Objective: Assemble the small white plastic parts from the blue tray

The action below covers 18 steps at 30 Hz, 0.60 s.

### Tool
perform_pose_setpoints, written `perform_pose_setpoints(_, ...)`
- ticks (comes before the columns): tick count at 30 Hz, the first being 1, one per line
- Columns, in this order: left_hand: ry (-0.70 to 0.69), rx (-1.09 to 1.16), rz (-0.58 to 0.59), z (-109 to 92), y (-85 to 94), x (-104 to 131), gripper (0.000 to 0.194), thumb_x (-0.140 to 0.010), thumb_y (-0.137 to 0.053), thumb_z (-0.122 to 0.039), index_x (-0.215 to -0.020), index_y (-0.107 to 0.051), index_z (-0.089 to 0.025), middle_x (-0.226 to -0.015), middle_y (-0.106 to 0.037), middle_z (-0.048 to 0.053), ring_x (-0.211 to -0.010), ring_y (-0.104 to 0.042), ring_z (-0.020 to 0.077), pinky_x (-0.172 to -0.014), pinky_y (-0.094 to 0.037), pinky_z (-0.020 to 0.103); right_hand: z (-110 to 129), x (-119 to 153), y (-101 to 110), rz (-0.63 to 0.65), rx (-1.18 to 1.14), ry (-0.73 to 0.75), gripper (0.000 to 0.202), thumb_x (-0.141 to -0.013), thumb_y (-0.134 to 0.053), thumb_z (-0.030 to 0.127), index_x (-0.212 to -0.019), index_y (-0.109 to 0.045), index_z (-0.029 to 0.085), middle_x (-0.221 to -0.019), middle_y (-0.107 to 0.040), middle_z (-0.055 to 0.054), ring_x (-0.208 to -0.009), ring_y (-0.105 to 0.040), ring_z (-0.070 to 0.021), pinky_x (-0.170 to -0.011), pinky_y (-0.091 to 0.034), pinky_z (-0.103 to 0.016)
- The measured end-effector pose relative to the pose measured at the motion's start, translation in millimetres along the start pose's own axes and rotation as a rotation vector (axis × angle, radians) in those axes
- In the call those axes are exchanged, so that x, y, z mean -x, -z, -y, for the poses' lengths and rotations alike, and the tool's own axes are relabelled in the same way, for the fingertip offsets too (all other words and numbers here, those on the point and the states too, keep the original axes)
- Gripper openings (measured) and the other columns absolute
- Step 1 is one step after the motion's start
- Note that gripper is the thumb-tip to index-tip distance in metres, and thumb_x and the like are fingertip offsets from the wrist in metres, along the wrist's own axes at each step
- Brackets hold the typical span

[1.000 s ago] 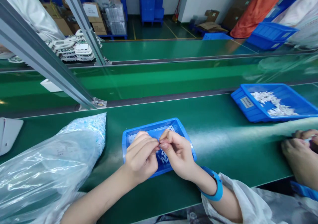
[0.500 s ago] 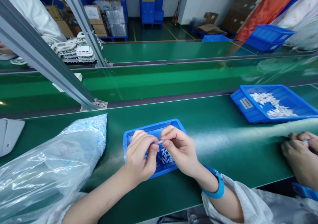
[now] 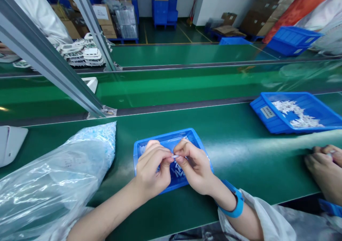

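Observation:
Over a small blue tray [image 3: 165, 137] on the green table, both hands meet fingertip to fingertip. A tiny white piece [image 3: 175, 156] shows between them. My left hand [image 3: 153, 168] pinches its left end with thumb and forefinger. At its right end, my right hand [image 3: 195, 166] pinches it too; a blue band circles that wrist. Several small white pieces [image 3: 179, 170] lie in the tray beneath the hands. The fingers cover part of the tray and much of the held piece.
On the left lies a clear plastic bag [image 3: 61, 169] with small blue-white pieces. A larger blue tray [image 3: 278, 127] of white parts stands at right, near another person's hands [image 3: 324, 169]. A metal post [image 3: 53, 56] rises at left. Behind runs a green belt [image 3: 173, 88] with a white casing.
The fingertips have drawn closer around the white piece, and my left thumb now presses up against the forefinger. On the belt, the white casing has shifted right.

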<state>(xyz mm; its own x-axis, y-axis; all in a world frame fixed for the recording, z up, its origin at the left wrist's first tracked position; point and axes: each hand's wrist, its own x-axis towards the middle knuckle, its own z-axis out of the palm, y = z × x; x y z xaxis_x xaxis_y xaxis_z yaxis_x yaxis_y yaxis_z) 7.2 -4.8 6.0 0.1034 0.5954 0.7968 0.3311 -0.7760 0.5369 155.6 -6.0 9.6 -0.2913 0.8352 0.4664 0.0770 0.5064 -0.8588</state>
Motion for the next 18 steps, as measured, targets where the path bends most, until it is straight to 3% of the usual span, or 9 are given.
perform_pose_setpoints(7, 0.004, 0.073, 0.116, 3, 0.5, 0, 0.016, -0.086, -0.051, -0.005, -0.076, -0.054, -0.017, -0.064, -0.061, 0.001, -0.057, -0.055, 0.0129, -0.063, -0.046, 0.032, 3, -5, 0, 0.058, -0.323, -0.263, 0.023, -0.09, -0.056, 0.034, -0.074, -0.048, 0.02, -0.071, -0.051, -0.001, -0.066, -0.048, -0.0148, -0.061, -0.04, -0.029)
perform_pose_setpoints(10, 0.084, 0.088, 0.175, 4, 2.3, -2, 0.014, -0.089, -0.051, -0.01, -0.079, -0.057, -0.018, -0.065, -0.062, 0.001, -0.059, -0.054, 0.0132, -0.064, -0.046, 0.031, 6, -13, 9, 0.079, -0.324, -0.302, 0.025, -0.088, -0.058, 0.035, -0.072, -0.049, 0.02, -0.07, -0.051, 0.0, -0.065, -0.049, -0.0145, -0.06, -0.04, -0.028)
perform_pose_setpoints(12, 0.22, 0.032, 0.213, 4, 3.7, -2, 0.012, -0.092, -0.049, -0.014, -0.089, -0.06, -0.018, -0.075, -0.066, 0.003, -0.069, -0.059, 0.0154, -0.068, -0.047, 0.03, 5, -18, 26, 0.041, -0.125, -0.297, 0.022, -0.088, -0.058, 0.034, -0.072, -0.052, 0.02, -0.071, -0.054, -0.001, -0.067, -0.051, -0.0155, -0.062, -0.041, -0.029)
perform_pose_setpoints(15, 0.447, -0.071, 0.146, 5, 4.4, -3, 0.016, -0.094, -0.047, -0.019, -0.1, -0.061, -0.019, -0.087, -0.07, 0.005, -0.079, -0.064, 0.0171, -0.07, -0.049, 0.029, -7, -20, 67, -0.07, 0.441, -0.351, 0.014, -0.087, -0.057, 0.026, -0.075, -0.058, 0.018, -0.072, -0.06, -0.004, -0.07, -0.055, -0.0198, -0.066, -0.042, -0.033)
perform_pose_setpoints(18, 0.523, -0.162, 0.096, 8, 2.9, -2, 0.014, -0.092, -0.048, -0.016, -0.095, -0.061, -0.019, -0.086, -0.069, 0.003, -0.077, -0.064, 0.0166, -0.069, -0.049, 0.029, -23, -17, 102, -0.148, 0.975, -0.499, 0.013, -0.082, -0.051, 0.01, -0.087, -0.063, 0.012, -0.08, -0.063, -0.013, -0.079, -0.058, -0.0282, -0.072, -0.042, -0.04)
